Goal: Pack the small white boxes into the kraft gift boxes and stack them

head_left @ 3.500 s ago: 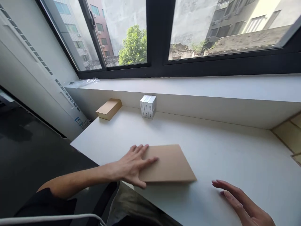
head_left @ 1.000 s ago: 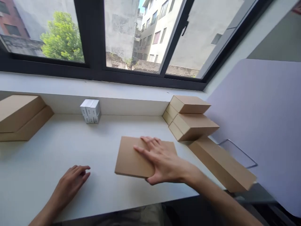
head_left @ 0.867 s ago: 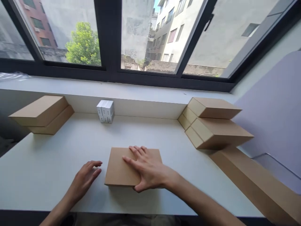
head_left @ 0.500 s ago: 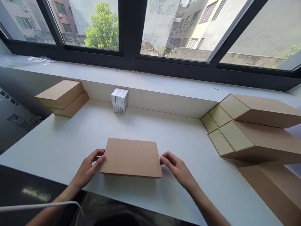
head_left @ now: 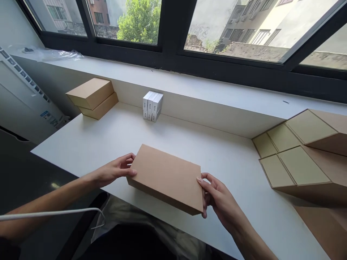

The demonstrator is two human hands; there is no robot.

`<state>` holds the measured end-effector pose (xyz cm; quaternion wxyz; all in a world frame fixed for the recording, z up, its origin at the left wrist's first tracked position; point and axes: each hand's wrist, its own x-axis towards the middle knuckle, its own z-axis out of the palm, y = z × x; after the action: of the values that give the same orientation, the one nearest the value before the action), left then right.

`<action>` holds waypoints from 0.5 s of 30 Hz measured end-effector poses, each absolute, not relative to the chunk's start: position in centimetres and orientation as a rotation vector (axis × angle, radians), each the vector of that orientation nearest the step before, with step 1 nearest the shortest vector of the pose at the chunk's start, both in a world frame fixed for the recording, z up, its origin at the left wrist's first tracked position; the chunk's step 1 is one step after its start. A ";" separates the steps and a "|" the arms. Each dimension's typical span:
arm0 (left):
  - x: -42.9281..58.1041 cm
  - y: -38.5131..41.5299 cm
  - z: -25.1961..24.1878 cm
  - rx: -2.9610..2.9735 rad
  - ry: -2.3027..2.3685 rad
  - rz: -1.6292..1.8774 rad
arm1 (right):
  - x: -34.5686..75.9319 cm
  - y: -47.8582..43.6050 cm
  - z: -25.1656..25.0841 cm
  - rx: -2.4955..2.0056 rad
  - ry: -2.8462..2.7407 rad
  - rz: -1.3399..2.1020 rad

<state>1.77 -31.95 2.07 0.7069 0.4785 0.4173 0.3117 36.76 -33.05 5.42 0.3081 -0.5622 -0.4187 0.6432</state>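
Observation:
A brown cardboard box [head_left: 166, 177] is between my two hands, at the front of the white table [head_left: 108, 126]. My left hand [head_left: 120, 168] grips its left end, thumb on the top edge and fingers behind. At the right end, my right hand [head_left: 214, 193] has its thumb on top and its fingers curled around the side. The box sits at a slant, its right end nearer to me; its underside is hidden, so I cannot tell whether it touches the table.
Two stacked cardboard boxes [head_left: 93, 95] stand at the back left. Several small white boxes [head_left: 152, 105] form a block against the ledge [head_left: 189, 88]. More cardboard boxes [head_left: 300, 162] are piled at the right. A white cable [head_left: 54, 213] crosses the lower left.
My right hand has closed on the box's right end. The box has turned, its right end coming nearer to me. The whole view has swung left.

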 end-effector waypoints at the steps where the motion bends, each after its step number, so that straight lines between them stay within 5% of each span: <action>1: 1.6 -32.1 2.2 1.056 0.905 0.698 | 36.8 -33.1 5.8 -1.472 -1.109 1.718; 9: 3.0 -31.9 1.8 1.333 1.049 0.725 | 35.5 -35.3 7.2 -1.508 -1.320 1.769; 15: 5.8 -34.4 -1.3 1.884 1.018 1.112 | 36.2 -37.9 4.2 -1.631 -1.343 1.111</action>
<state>5.83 -34.36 -1.25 0.3562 0.7296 0.3943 0.4306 36.21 -37.86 4.24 0.3684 -0.6353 -0.5229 0.4327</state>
